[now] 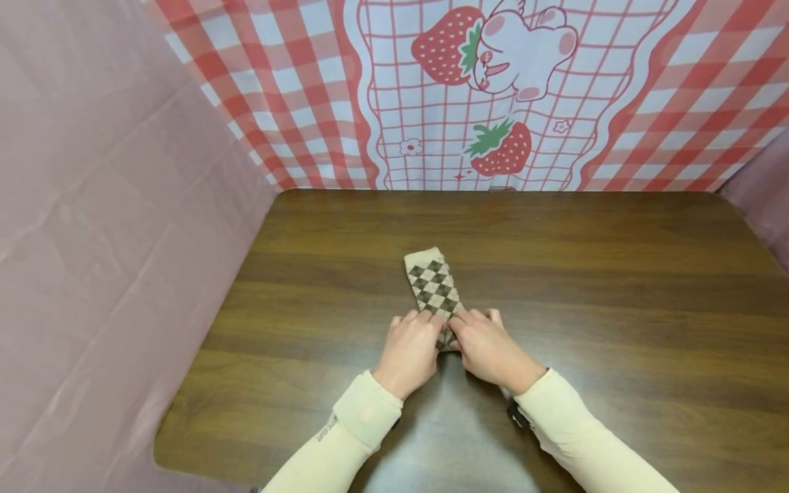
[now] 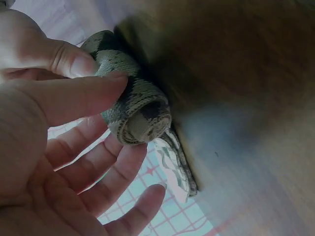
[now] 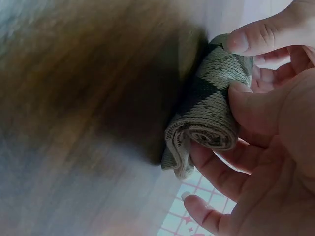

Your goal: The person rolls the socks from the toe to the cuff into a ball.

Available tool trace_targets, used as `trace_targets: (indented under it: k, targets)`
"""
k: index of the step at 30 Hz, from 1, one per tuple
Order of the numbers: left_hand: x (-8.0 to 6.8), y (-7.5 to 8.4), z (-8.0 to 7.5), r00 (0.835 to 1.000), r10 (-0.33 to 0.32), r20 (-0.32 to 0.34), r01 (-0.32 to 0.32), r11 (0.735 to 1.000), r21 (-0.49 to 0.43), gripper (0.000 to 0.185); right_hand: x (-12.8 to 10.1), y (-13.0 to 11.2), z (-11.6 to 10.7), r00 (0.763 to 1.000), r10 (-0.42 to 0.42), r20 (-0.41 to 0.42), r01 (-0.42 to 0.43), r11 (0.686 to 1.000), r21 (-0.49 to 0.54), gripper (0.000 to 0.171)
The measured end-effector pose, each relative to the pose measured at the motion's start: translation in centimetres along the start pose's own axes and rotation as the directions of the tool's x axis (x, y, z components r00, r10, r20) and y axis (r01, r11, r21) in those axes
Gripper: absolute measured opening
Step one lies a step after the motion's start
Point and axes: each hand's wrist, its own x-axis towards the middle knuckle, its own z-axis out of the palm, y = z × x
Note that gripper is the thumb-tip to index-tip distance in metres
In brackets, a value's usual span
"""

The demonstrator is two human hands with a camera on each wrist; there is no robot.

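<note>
1. Nearest the person, both cream-sleeved arms reached in from six o'clock, and the left hand (image 1: pixel 409 350) and right hand (image 1: pixel 487 349) met over the near end of a beige knitted sock with a dark green diamond pattern (image 1: pixel 433 284) on the dark brown wooden table (image 1: pixel 616 274).
2. The near end of the sock was already rolled into a tight coil; the left wrist view showed the left thumb and forefinger pinching the roll (image 2: pixel 135 110), and the right wrist view showed the right thumb and fingers gripping its other end (image 3: pixel 206 118).
3. The rolling looked roughly half done: the far part of the sock lay flat and unrolled, pointing toward eleven o'clock from the hands.
4. At twelve o'clock, beyond the table, hung a red-and-white checked cloth printed with strawberries and a rabbit (image 1: pixel 493 89); a plain pink sheet (image 1: pixel 111 205) stood at nine o'clock.
5. From the head view the roll itself was hidden beneath the hands, and whether one sock or a pair was being rolled could not be told. Both wrist views were dim and blurred.
</note>
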Motion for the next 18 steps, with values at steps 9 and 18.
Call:
trace_targets:
  k: [9, 18]
  targets:
    - [0.36, -0.53, -0.07, 0.998, -0.026, 0.051, 0.026, 1.000, -0.009, 0.026, -0.05, 0.43, -0.11, 1.000, 0.004, 0.011, -0.005, 0.998, 0.065, 0.035]
    - [0.73, -0.88, -0.46, 0.986, -0.053, 0.158, 0.063, 0.996, -0.059, 0.020, -0.42, 0.08, -0.80, 0.998, -0.057, -0.035, 0.058, 0.997, 0.042, 0.040]
